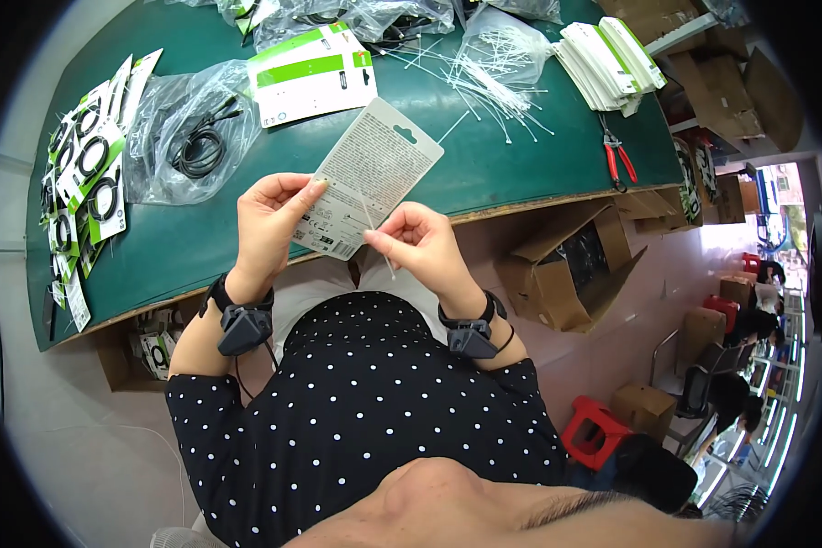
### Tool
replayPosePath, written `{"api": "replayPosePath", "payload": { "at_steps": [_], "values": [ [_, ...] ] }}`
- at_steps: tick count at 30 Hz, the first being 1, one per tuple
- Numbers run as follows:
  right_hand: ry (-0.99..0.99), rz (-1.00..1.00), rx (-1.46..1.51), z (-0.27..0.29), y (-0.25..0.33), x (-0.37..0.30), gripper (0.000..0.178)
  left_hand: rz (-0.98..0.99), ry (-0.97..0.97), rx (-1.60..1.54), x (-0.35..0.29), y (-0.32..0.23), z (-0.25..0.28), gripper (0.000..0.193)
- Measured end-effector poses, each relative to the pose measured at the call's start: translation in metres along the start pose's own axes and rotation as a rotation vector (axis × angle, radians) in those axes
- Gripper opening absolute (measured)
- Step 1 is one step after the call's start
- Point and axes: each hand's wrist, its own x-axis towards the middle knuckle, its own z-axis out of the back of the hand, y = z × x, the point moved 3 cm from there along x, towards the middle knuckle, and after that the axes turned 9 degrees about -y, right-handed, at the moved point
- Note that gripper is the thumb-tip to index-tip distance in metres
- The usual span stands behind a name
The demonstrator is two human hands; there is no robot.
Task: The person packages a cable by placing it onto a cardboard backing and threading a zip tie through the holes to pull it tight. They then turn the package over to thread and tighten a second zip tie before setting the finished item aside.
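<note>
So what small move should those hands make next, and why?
Probably the right hand should ease the white zip tie along while the left hand steadies the card: the tie is pinched over the card's printed face, one end sticking out past its edge. Whether it's threaded through, I can't tell.

white-dotted black top (pixel 365 411) on my distant feed, short sleeves (pixel 199 397) well behind the fingers (pixel 414 216), dark boxy wrist units (pixel 246 330) nearer them, black straps (pixel 220 294), thin black cable (pixel 239 377)
</note>
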Motion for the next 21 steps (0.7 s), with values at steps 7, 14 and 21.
{"api": "replayPosePath", "payload": {
  "at_steps": [7,14,21],
  "values": [
    [0.065,-0.073,0.029,-0.009,-0.001,-0.001,0.018,-0.212,-0.051,0.029,-0.005,0.002,-0.007,0.014],
    [0.045,-0.099,0.016,-0.009,0.001,-0.002,0.019,-0.389,-0.070,0.107,-0.012,-0.001,-0.010,0.013],
    [0.044,-0.096,0.041,-0.007,0.000,-0.004,0.019,-0.689,-0.094,0.374,-0.016,-0.010,-0.015,0.016]
  ]
}}
